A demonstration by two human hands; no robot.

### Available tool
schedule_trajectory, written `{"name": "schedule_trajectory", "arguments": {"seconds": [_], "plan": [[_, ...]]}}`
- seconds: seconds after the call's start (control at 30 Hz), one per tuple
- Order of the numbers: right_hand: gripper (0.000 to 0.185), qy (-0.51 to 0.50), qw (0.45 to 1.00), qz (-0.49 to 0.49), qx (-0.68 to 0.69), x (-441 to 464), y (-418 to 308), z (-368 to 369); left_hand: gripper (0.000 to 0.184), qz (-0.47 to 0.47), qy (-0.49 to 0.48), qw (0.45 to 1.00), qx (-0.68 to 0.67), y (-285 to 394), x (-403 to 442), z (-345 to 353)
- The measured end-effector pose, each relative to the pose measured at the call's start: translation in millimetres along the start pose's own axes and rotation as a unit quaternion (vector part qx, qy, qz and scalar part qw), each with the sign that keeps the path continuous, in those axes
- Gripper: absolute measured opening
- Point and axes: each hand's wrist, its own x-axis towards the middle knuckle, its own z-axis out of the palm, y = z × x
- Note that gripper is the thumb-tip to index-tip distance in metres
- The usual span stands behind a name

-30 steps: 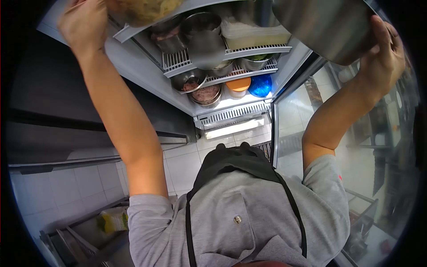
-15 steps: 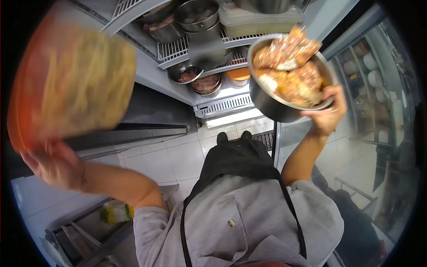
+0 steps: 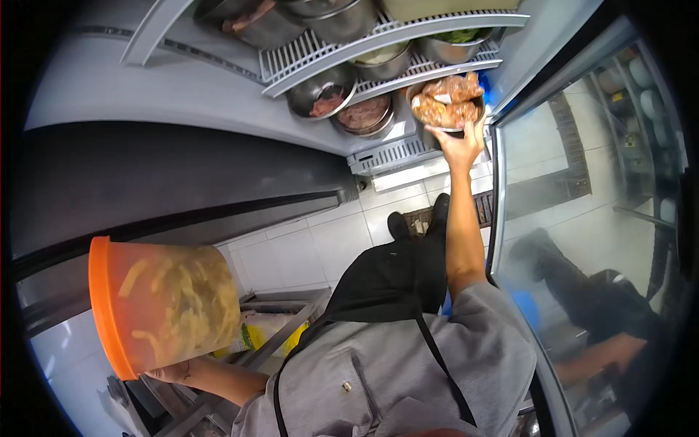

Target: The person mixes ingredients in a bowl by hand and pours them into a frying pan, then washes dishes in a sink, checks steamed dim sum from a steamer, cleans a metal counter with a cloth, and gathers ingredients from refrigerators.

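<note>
A translucent plastic tub with an orange lid lies tilted on its side at the left; pale yellow strips show through its wall. My left hand holds it from below, its fingers mostly hidden behind the tub. At the bottom of the open fridge, my right hand grips the near rim of a metal pot. In the pot sits orange-coated food wrapped in clear plastic, probably meat. The pot's base is partly hidden, so I cannot tell whether it rests on the fridge floor.
Beside the pot stand a container of reddish meat and a tilted metal bowl. Wire shelves above hold several metal pans. The glass door stands open at the right. A yellow-green package lies on a rack at lower left.
My right hand has carried the pot forward and down into the fridge's bottom space. My left hand has lowered the tub and brought it slightly inward. The orange-lidded container at the bottom no longer shows.
</note>
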Motion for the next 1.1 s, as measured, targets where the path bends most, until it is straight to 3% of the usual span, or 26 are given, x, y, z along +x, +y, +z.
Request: {"name": "schedule_trajectory", "arguments": {"seconds": [0.17, 0.2, 0.27, 0.33, 0.37, 0.43, 0.57, 0.67, 0.8, 0.87, 0.93, 0.97, 1.03, 1.1], "plan": [[0.052, -0.035, 0.998, -0.053, -0.019, -30, 6, 10, 0.029, 0.014, 0.061, 0.997, 0.045, 5, -8, -30], [0.05, 0.028, 0.99, -0.141, -0.002, -36, 3, 7, 0.025, 0.018, 0.097, 0.994, 0.051, 11, -14, -35], [0.055, -0.165, 0.984, -0.061, -0.011, -46, -20, -26, 0.019, 0.011, 0.219, 0.975, 0.042, 20, -31, -37], [0.068, -0.254, 0.965, -0.051, -0.023, -48, -68, -53, 0.012, -0.022, 0.409, 0.912, -0.022, 34, -57, -32], [0.069, -0.251, 0.965, -0.077, -0.002, -53, -85, -58, 0.009, -0.011, 0.466, 0.883, -0.049, 43, -68, -37], [0.066, -0.275, 0.941, -0.163, 0.113, -61, -95, -58, 0.041, 0.084, 0.188, 0.977, 0.062, 49, -135, -80], [0.056, -0.515, 0.814, -0.196, 0.187, -91, -145, -68, 0.054, 0.133, 0.211, 0.935, 0.253, 83, -216, -106], [0.06, -0.625, 0.708, -0.211, 0.253, -126, -225, -46, 0.054, 0.067, 0.316, 0.912, 0.251, 105, -256, -124], [0.061, -0.694, 0.585, -0.209, 0.364, -211, -352, 10, 0.056, 0.073, 0.384, 0.872, 0.293, 125, -315, -144], [0.06, -0.643, 0.557, -0.251, 0.461, -258, -449, 34, 0.055, 0.069, 0.429, 0.837, 0.334, 126, -338, -155], [0.06, -0.65, 0.549, -0.255, 0.459, -298, -556, 44, 0.054, 0.073, 0.467, 0.816, 0.334, 118, -364, -166], [0.058, -0.551, 0.556, -0.296, 0.547, -330, -608, 56, 0.054, 0.081, 0.497, 0.795, 0.337, 115, -372, -179], [0.053, -0.482, 0.538, -0.285, 0.63, -371, -725, 50, 0.053, 0.083, 0.496, 0.796, 0.337, 115, -383, -198], [0.051, -0.477, 0.528, -0.253, 0.656, -403, -825, 34, 0.051, 0.106, 0.476, 0.812, 0.32, 113, -384, -227]]}}
